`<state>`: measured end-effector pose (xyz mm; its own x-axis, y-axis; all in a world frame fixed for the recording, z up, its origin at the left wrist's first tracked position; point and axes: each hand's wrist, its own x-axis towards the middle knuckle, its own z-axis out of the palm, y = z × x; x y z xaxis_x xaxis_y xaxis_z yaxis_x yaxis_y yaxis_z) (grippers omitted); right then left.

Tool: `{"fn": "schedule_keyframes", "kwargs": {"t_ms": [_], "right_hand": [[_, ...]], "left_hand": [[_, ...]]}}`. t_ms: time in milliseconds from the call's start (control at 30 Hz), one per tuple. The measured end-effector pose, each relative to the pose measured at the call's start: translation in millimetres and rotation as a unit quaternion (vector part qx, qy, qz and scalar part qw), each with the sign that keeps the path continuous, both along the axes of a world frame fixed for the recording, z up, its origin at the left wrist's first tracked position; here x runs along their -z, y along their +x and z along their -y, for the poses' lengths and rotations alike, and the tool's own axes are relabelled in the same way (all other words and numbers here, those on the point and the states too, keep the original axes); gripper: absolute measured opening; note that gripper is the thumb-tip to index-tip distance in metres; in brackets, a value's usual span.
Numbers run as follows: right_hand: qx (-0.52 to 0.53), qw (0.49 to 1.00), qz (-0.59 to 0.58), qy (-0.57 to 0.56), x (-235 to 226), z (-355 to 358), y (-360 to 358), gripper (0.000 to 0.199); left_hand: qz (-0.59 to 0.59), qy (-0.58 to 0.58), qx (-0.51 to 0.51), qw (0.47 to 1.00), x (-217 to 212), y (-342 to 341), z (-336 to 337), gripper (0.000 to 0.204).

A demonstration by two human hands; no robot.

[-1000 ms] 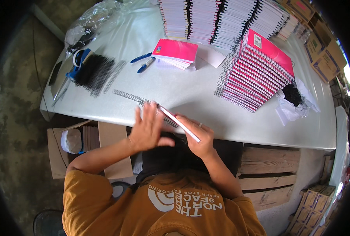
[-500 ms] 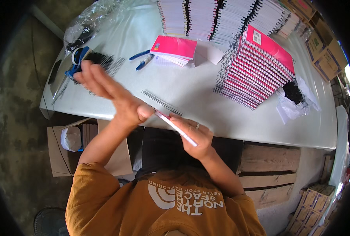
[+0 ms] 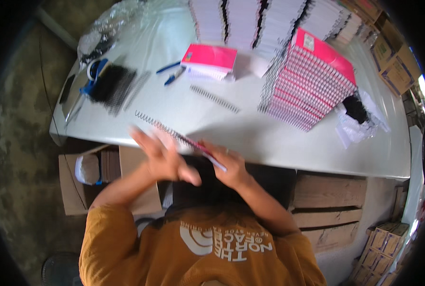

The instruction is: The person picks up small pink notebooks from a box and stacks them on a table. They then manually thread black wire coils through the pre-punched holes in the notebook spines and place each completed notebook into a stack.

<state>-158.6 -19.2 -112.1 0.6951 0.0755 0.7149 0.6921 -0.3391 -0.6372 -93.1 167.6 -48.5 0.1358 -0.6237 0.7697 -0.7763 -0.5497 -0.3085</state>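
Note:
My right hand [image 3: 230, 168] grips a thin notebook [image 3: 218, 165] edge-on at the front edge of the table, its pink cover partly showing under the fingers. A dark spiral coil [image 3: 148, 118] runs along the notebook's far edge and sticks out beyond it to the left. My left hand [image 3: 167, 161] is smeared by motion, fingers apart, just beside the coil; whether it touches the coil I cannot tell. Another loose spiral coil [image 3: 215, 98] lies on the table beyond the notebook.
A tall stack of pink spiral notebooks [image 3: 312, 86] stands at right, beside a plastic bag [image 3: 365, 117]. Pink-covered booklets [image 3: 210, 57] lie near a blue-handled tool [image 3: 174, 76]. At left are black coils [image 3: 112, 86] and a tape dispenser [image 3: 94, 71]. Page stacks [image 3: 241, 24] line the back.
My left hand has swung down and right, toward me. The notebook has dropped slightly nearer and left, and a coil now extends from its edge. The loose coil shows fully on the table.

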Motion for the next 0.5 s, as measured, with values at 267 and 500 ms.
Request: {"fn": "schedule_keyframes", "kwargs": {"t_ms": [267,500], "right_hand": [[-0.019,0.998,-0.053,-0.027,9.0,-1.7,14.5,0.066],[-0.075,0.985,-0.126,0.091,5.9,-11.5,18.6,0.070]], "left_hand": [[-0.058,0.112,0.029,0.992,73.2,-22.2,-6.0,0.120],[-0.184,0.053,0.127,0.973,103.1,-28.1,2.3,0.114]]}}
